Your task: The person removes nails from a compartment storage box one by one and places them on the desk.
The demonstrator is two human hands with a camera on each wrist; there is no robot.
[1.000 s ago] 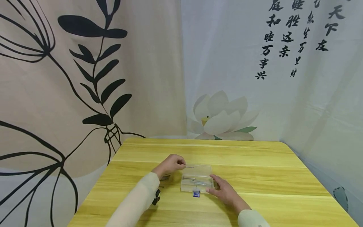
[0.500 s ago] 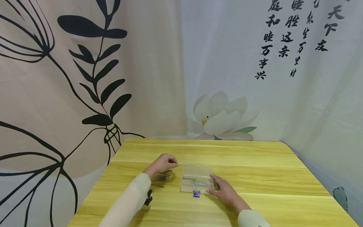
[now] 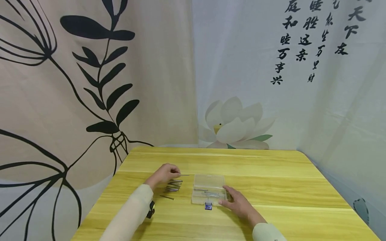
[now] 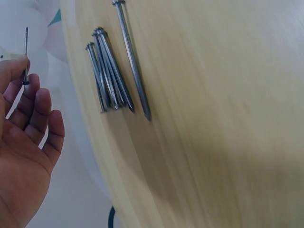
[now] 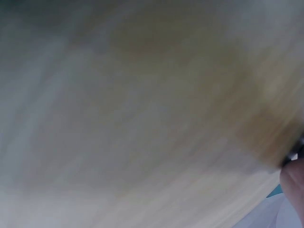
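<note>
My left hand [image 3: 164, 174] pinches a thin metal nail [image 4: 26, 52] between thumb and fingers, its point directed away from the palm. Below that hand, a bunch of nails [image 3: 173, 185] lies on the wooden table; one longer nail [image 4: 133, 61] lies apart from them. A clear plastic box [image 3: 209, 180] stands to the right, its lid laid back. Inside its front compartments are a few nails [image 3: 212, 194]. My right hand [image 3: 239, 202] holds the box's right side, thumb near the front corner and fingers farther back. In the right wrist view only a fingertip [image 5: 293, 178] shows, and the rest is blurred.
A blue latch tag [image 3: 208, 206] hangs at the box's front edge. The yellow wooden table [image 3: 286, 184] reaches back to a printed curtain [image 3: 163, 83]. A black strap [image 3: 150, 210] sits at my left sleeve.
My left hand has drawn left, away from the box, with the nail still pinched, and the loose nails have come into sight. My right hand stays at the box.
</note>
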